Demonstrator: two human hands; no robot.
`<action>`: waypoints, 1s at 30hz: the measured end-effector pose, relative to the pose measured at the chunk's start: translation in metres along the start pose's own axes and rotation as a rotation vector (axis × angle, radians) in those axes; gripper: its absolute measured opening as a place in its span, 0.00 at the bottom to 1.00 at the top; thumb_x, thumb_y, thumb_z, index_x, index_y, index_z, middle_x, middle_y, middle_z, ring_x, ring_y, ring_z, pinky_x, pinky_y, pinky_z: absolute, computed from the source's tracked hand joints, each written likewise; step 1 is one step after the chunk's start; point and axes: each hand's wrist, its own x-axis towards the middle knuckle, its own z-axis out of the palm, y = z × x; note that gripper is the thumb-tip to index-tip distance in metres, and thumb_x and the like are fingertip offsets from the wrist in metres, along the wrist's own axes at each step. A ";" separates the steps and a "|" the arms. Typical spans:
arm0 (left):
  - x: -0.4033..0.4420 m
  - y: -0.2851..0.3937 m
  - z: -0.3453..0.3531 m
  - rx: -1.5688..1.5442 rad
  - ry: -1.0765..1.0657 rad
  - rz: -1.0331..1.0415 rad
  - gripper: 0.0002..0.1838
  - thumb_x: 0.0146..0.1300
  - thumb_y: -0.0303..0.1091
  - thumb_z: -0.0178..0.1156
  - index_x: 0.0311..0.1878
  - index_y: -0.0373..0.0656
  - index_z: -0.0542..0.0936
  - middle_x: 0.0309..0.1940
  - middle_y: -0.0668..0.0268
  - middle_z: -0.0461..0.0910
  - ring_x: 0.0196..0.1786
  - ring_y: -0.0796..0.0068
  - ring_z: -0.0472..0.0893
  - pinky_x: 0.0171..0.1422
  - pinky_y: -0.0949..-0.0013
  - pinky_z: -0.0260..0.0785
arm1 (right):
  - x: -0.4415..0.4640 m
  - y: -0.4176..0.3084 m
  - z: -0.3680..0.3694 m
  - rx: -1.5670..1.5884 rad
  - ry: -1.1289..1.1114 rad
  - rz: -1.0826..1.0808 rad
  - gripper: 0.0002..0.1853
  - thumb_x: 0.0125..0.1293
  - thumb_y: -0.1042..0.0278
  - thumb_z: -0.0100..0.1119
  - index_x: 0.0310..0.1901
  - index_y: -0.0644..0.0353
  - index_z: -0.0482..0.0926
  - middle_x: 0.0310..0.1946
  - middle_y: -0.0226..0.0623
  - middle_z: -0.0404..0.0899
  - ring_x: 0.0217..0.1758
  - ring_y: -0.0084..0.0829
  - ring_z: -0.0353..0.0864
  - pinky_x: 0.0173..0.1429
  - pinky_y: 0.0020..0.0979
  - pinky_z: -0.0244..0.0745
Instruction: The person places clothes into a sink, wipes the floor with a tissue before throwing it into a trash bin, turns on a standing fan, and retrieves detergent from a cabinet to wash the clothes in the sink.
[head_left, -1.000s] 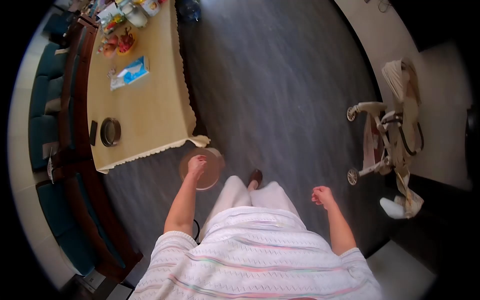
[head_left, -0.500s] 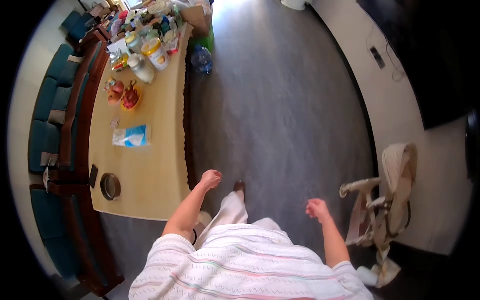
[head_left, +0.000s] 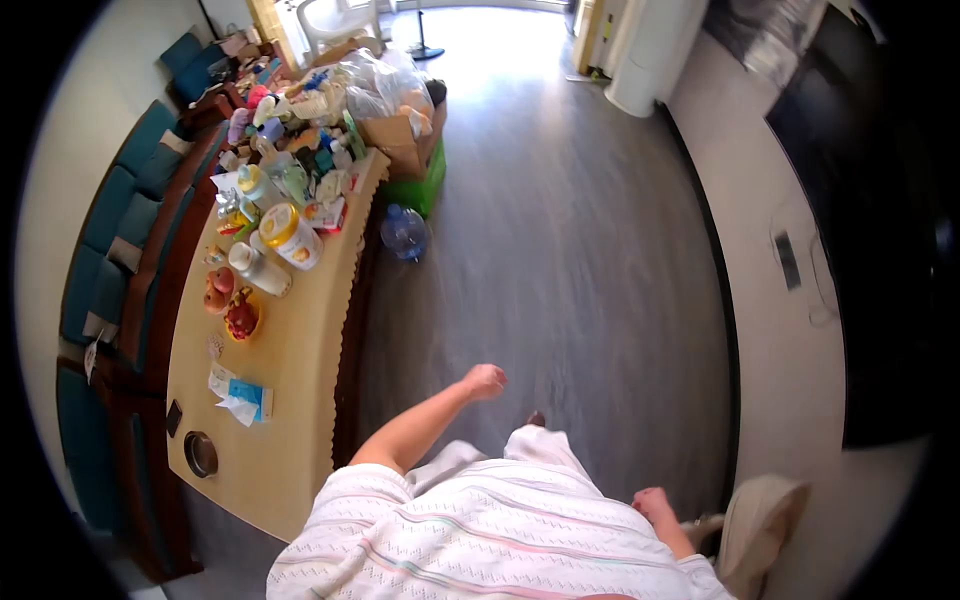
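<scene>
Stroller (head_left: pixel 765 525), cream fabric, partly out of view: stands at the lower right of the view, beside the pale wall (head_left: pixel 745 330). It lies to the right of the right grip (head_left: pixel 655 505) and slightly lower in the view. The visible cream part leans, its long axis rising from lower left to upper right. The right hand is the nearer of the 2; contact between it and the frame is not seen. The right forearm passes in front of the frame's near end and hides some of it.

Condition of the 2 grips: both narrow, fingers curled in, with no object showing. The left grip (head_left: pixel 485 381) is held out ahead of the torso, above the dark floor (head_left: pixel 540 270), well apart from the stroller.

Surroundings: the counter (head_left: pixel 300 440) runs along the left side, its scalloped cloth edge nearest the left forearm. On it lie a blue tissue pack (head_left: pixel 248 396), a round dish (head_left: pixel 210 468) and 1 yellow-lidded tub (head_left: pixel 290 237). A blue-tinted bottle (head_left: pixel 404 233) stands on the floor beside the counter. 1 shoe (head_left: pixel 537 419) shows below the left grip.
</scene>
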 end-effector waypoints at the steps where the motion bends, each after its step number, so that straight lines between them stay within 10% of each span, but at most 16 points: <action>1: 0.007 0.015 -0.014 0.011 0.006 0.007 0.15 0.46 0.31 0.55 0.40 0.45 0.81 0.42 0.59 0.80 0.47 0.61 0.78 0.53 0.64 0.70 | 0.019 -0.038 -0.018 -0.007 0.004 0.000 0.04 0.53 0.75 0.50 0.25 0.59 0.75 0.19 0.35 0.76 0.15 0.27 0.76 0.14 0.30 0.64; 10: 0.126 0.035 -0.161 -0.021 0.019 -0.164 0.18 0.46 0.30 0.54 0.43 0.44 0.81 0.43 0.55 0.79 0.50 0.59 0.77 0.55 0.65 0.68 | 0.152 -0.489 -0.091 0.128 -0.050 -0.665 0.09 0.54 0.71 0.52 0.37 0.60 0.76 0.22 0.33 0.77 0.19 0.25 0.77 0.16 0.25 0.65; 25: 0.503 0.142 -0.474 -0.115 0.117 -0.090 0.20 0.46 0.28 0.50 0.45 0.44 0.80 0.44 0.58 0.79 0.50 0.60 0.77 0.56 0.64 0.68 | 0.236 -0.629 -0.180 0.123 -0.053 0.099 0.07 0.51 0.74 0.52 0.20 0.65 0.77 0.13 0.41 0.74 0.11 0.30 0.72 0.14 0.32 0.67; 30: 0.580 0.153 -0.555 -0.040 0.154 -0.145 0.20 0.47 0.29 0.50 0.45 0.44 0.80 0.44 0.58 0.79 0.49 0.60 0.77 0.55 0.65 0.69 | 0.338 -0.841 -0.241 -0.211 -0.143 -0.244 0.07 0.48 0.76 0.52 0.17 0.66 0.76 0.13 0.44 0.74 0.10 0.33 0.71 0.12 0.35 0.65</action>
